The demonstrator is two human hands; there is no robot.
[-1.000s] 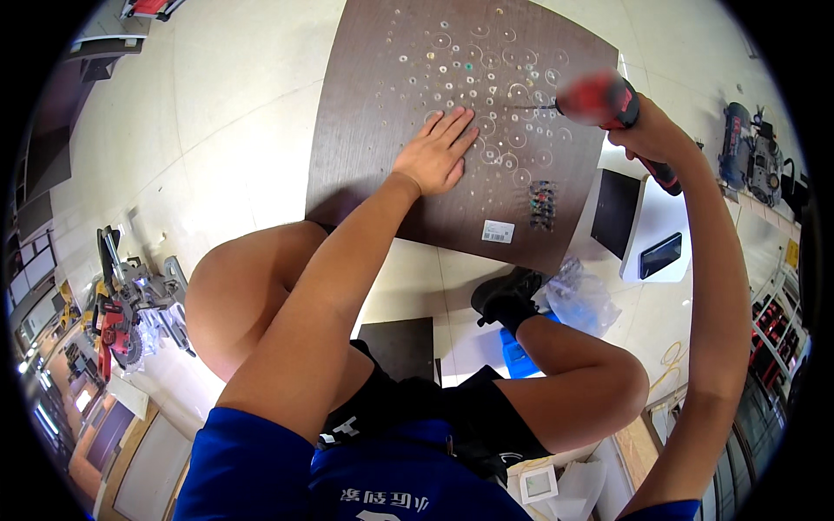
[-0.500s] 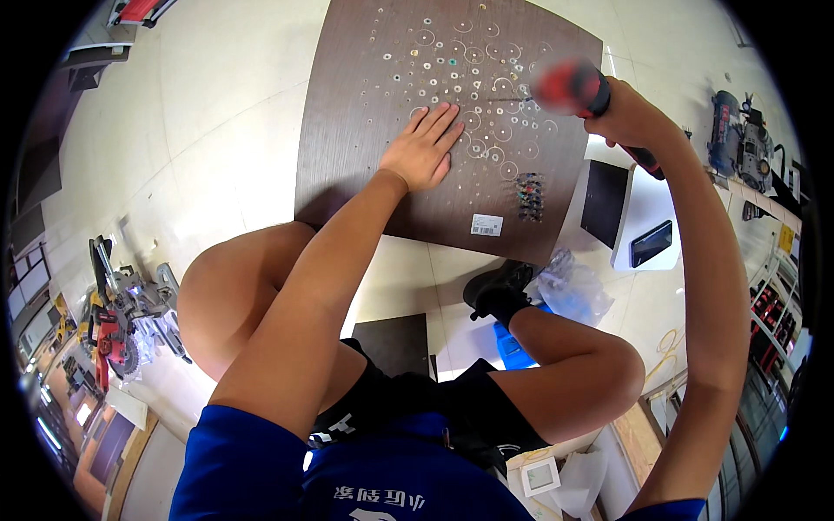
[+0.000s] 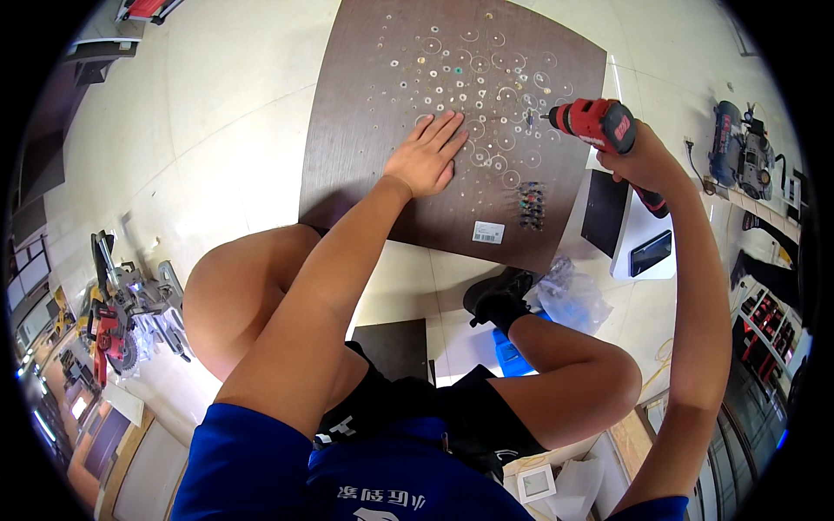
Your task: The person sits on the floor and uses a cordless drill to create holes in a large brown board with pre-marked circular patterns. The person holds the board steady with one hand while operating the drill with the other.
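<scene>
A dark brown wooden board (image 3: 356,165) lies in front of me, marked with many drilled holes and ring-shaped cuts. Flat on its middle rests my left hand (image 3: 424,158), fingers stretched out and holding nothing. My right hand (image 3: 641,161) grips a red and black cordless drill (image 3: 595,123) over the board's right side. The drill's chuck points left, its tip close to a small dark upright piece (image 3: 530,120) among the rings. Near the lower right edge of the board stands a cluster of small coloured screws or anchors (image 3: 532,207). A white label (image 3: 488,232) is stuck nearby.
Right of the board, a phone (image 3: 651,253) lies on a white surface beside a dark panel (image 3: 605,211). A clear plastic bag (image 3: 573,291) and a blue object (image 3: 514,352) lie by my foot. A mitre saw (image 3: 113,339) stands left, a compressor (image 3: 738,152) right.
My right hand has brought the drill slightly lower, and its blurred body now shows sharply. My left hand stays flat on the board. Someone's dark-clothed legs have appeared at the far right.
</scene>
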